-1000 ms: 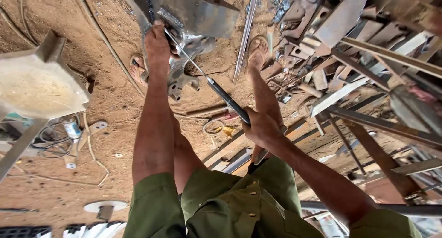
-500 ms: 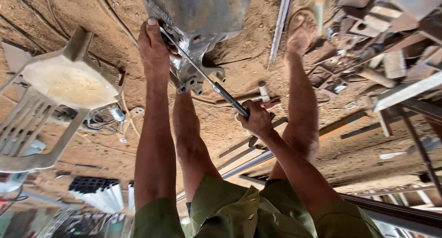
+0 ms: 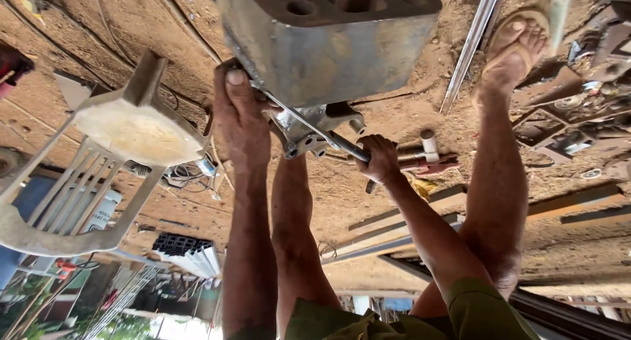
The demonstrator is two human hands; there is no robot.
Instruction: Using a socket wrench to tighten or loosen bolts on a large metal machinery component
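A big grey metal block [image 3: 328, 50] with round holes in its face fills the top middle of the head view. My left hand [image 3: 240, 116] lies against its lower left corner, thumb pressed on the edge. My right hand [image 3: 381, 157] is shut on the dark handle of a long thin rod-like tool [image 3: 309, 126]. The tool's shaft slants up left to the block's corner by my left thumb. A small shiny metal bracket [image 3: 312, 133] sits under the block, behind the shaft. My bare legs stand to either side of the right arm.
A white plastic chair [image 3: 112, 156] stands at the left, with cables [image 3: 184, 175] beside it. A thin metal bar [image 3: 470, 47] lies on the dirt near my sandalled foot [image 3: 516, 47]. Steel beams [image 3: 407, 221] and scrap metal [image 3: 578, 123] are at the right.
The view has shifted so the block looks larger and closer. My right hand has slid up the tool toward the block. My left hand stays on the block's corner.
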